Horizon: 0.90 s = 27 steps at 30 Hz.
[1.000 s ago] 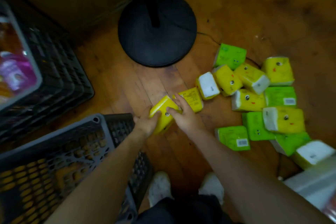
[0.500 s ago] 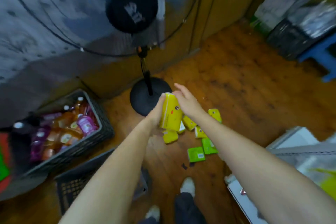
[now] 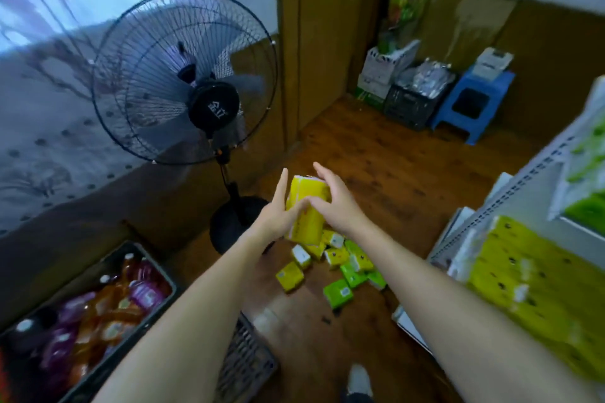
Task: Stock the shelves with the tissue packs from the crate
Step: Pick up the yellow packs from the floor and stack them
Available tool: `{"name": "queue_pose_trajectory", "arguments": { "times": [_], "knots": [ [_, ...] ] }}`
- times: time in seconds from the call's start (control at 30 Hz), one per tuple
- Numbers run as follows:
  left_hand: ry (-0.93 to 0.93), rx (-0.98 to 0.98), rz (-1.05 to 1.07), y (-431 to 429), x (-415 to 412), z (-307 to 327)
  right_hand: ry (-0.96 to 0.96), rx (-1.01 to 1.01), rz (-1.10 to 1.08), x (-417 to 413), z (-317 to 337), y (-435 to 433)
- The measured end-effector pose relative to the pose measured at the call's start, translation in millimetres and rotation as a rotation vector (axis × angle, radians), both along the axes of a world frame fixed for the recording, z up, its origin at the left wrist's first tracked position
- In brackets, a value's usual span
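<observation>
A stack of yellow tissue packs (image 3: 306,209) is held upright in the air between both my hands. My left hand (image 3: 276,211) presses its left side, thumb across the front. My right hand (image 3: 335,199) covers its right side and top. Below them, several yellow and green tissue packs (image 3: 337,263) lie scattered on the wooden floor. The dark plastic crate (image 3: 245,366) shows at the bottom under my left forearm. A white shelf unit (image 3: 510,193) at the right holds blurred yellow packs (image 3: 523,278) and green packs (image 3: 586,206).
A standing fan (image 3: 183,75) with a round black base (image 3: 239,222) is just left of my hands. A crate of bottled drinks (image 3: 98,304) sits at the lower left. A blue stool (image 3: 471,101), a black crate (image 3: 409,105) and boxes stand at the far wall.
Both hands picked the yellow packs up off the floor and raised them. The view rose with them, from the floor pile to the fan and the shelf.
</observation>
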<state>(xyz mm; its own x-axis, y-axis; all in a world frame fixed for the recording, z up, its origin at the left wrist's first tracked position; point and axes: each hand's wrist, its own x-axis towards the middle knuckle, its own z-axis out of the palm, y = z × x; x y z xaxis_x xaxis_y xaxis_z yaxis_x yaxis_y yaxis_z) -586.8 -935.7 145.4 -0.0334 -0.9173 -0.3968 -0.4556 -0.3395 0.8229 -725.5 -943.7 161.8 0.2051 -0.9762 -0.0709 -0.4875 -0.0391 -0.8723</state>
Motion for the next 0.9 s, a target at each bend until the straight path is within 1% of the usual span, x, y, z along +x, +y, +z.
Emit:
{"name": "queue_pose_trajectory", "arguments": {
  "times": [0.13,0.3,0.4,0.47,0.63,0.73,0.8,0.9],
  "knots": [
    [-0.008,-0.047,-0.176,22.8,-41.9,10.8,0.017,0.041,-0.146,-46.5,12.2,40.9],
    [-0.027,-0.109,-0.374,57.1,-120.2,27.4,0.045,0.082,-0.346,-128.6,15.4,98.4],
    [0.028,-0.122,-0.437,85.4,-176.2,37.4,-0.018,0.100,-0.448,-183.2,22.2,135.3],
    [0.058,-0.111,-0.478,109.4,-215.4,40.3,-0.107,0.130,-0.493,-216.6,24.3,163.2],
    [0.070,-0.066,-0.557,182.5,-315.6,13.2,-0.328,0.196,-0.546,-306.8,-0.5,253.0],
    [0.086,-0.055,-0.618,226.6,-375.4,-7.6,-0.388,0.233,-0.655,-357.4,-22.8,307.8],
    [0.084,-0.064,-0.694,253.8,-409.6,-14.2,-0.397,0.264,-0.745,-386.2,-32.4,340.1],
    [0.097,-0.065,-0.759,281.4,-445.6,-19.1,-0.379,0.326,-0.800,-425.7,-37.8,374.6]
  ]
}}
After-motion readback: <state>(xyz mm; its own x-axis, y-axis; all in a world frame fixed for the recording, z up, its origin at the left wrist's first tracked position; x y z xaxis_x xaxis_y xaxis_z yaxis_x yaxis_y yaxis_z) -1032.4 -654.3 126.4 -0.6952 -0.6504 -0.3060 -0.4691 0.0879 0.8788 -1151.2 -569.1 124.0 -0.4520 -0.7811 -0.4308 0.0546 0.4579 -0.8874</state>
